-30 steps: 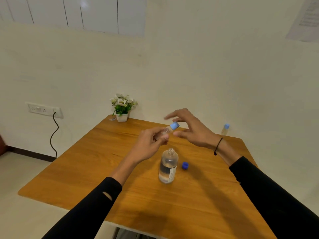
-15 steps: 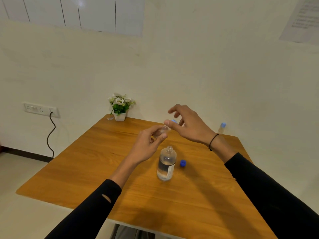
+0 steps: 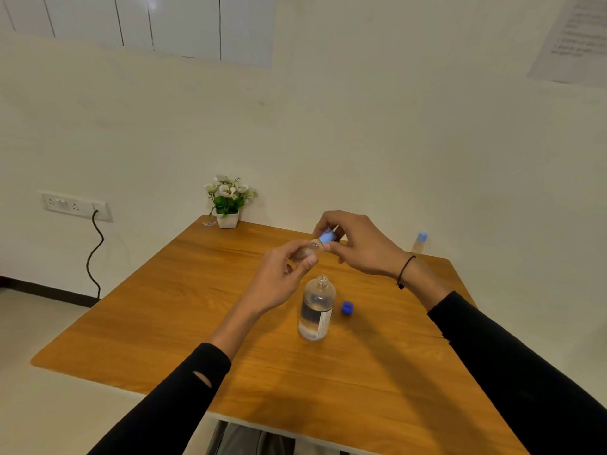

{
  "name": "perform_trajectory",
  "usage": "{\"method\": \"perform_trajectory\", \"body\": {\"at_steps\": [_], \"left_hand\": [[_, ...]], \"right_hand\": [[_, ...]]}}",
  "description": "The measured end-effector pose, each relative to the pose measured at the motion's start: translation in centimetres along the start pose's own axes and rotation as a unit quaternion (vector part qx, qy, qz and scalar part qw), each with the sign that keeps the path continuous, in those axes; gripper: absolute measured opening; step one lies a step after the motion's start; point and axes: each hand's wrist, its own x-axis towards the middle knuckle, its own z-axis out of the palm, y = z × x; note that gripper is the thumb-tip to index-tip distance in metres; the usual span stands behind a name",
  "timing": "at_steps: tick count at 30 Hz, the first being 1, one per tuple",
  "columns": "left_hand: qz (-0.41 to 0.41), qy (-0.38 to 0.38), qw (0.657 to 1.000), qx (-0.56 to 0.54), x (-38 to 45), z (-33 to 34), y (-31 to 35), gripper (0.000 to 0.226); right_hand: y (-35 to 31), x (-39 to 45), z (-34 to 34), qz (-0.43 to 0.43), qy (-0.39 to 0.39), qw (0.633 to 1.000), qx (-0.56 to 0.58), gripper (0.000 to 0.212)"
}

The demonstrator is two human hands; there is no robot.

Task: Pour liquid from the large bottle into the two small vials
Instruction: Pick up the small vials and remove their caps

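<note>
Light-blue vial cap point(image 3: 326, 238), dark-blue bottle cap point(image 3: 346, 307)

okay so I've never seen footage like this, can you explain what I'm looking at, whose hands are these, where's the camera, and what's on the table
There is no machine here. The camera sits on a person's head, looking forward and down at their own two hands. The left hand holds a small clear vial above the wooden table, while the right hand pinches its light blue cap. On the table stand an open large bottle of clear liquid, its dark blue cap beside it, a second capped vial at the far right edge, and a small potted plant.
</note>
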Motion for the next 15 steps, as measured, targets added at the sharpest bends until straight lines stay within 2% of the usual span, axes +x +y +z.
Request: {"method": "perform_trajectory", "body": {"at_steps": [3,5,6,10,13,15], "left_hand": [[0.004,0.002,1.000,-0.004,-0.2,-0.1,0.3,0.046],[0.008,0.001,1.000,-0.004,-0.2,0.1,0.4,0.044],[0.009,0.000,1.000,-0.004,-0.2,0.2,0.3,0.041],[0.017,-0.003,1.000,-0.005,0.0,1.0,0.1,0.040],[0.022,-0.007,1.000,0.012,0.1,1.6,-0.6,0.040],[0.015,0.000,1.000,0.010,0.2,1.8,-1.1,0.039]], "right_hand": [[-0.5,-0.3,-0.4,-0.012,-0.028,0.999,0.026,0.033],[-0.6,-0.6,-0.3,0.013,-0.027,0.999,0.026,0.055],[-0.6,-0.6,0.0,0.030,-0.016,0.999,0.011,0.058],[0.2,-0.5,0.1,0.038,0.022,0.996,-0.073,0.037],[0.8,-1.0,-0.5,-0.010,0.011,0.999,-0.036,0.013],[1.1,-1.4,-0.8,-0.026,0.020,0.999,-0.007,0.008]]}}
